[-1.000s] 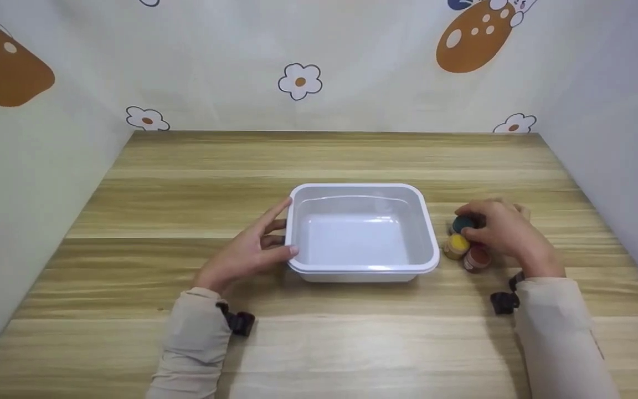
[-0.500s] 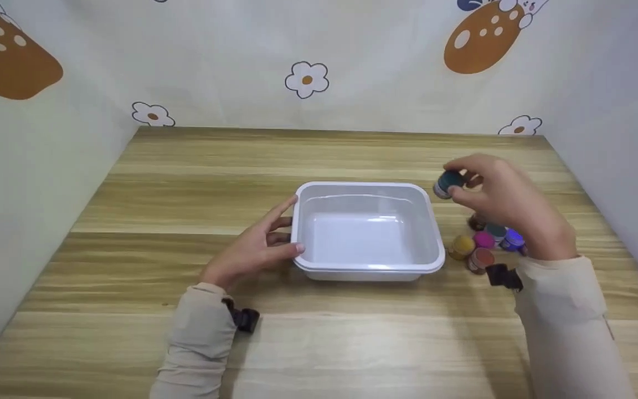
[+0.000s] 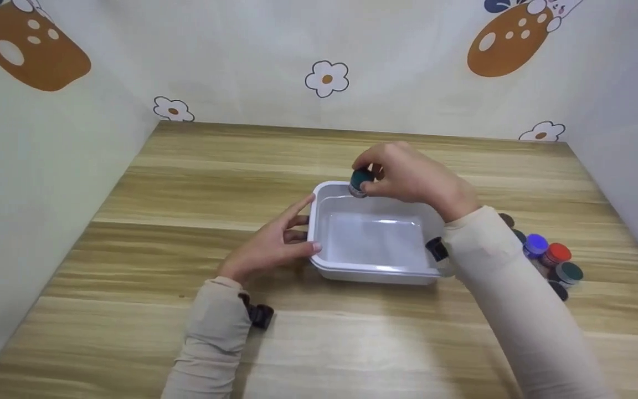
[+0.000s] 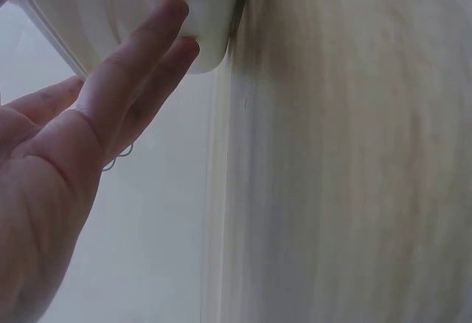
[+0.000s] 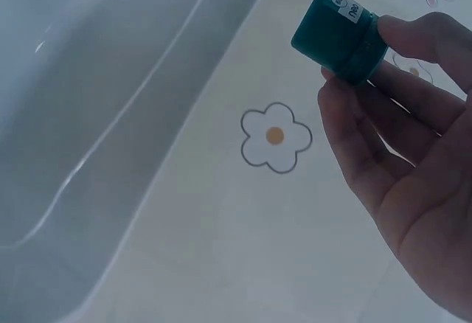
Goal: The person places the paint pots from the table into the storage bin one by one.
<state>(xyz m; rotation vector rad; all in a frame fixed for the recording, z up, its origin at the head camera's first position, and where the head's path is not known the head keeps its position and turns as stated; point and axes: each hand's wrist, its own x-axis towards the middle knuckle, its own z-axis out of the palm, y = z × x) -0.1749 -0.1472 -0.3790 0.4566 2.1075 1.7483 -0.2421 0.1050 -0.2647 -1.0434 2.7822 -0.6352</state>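
Observation:
A white plastic tub [image 3: 374, 271] stands on the table, its inside bare where it shows. My left hand [image 3: 269, 246] holds its left side, thumb over the rim and fingers against the outer wall. In the left wrist view, two fingers [image 4: 125, 80] lie nearly straight along that wall. Between the thumb and fingertips of my right hand [image 3: 416, 177] is a small dark green paint pot [image 3: 361, 180], tilted over the tub's far rim. A white label with lettering shows on the pot [image 5: 335, 35] in the right wrist view.
Several more small pots stand in a group right of the tub, among them a blue pot [image 3: 535, 245], a red pot [image 3: 556, 254] and a green pot [image 3: 569, 272]. My right sleeve [image 3: 518, 288] hides part of the group. A patterned curtain [image 3: 241, 66] borders the wooden table [image 3: 130, 266].
My right hand has gripped the green pot in the group, lifted it and carried it left over the tub's far side. The left hand keeps its hold on the tub. The head view has shifted slightly.

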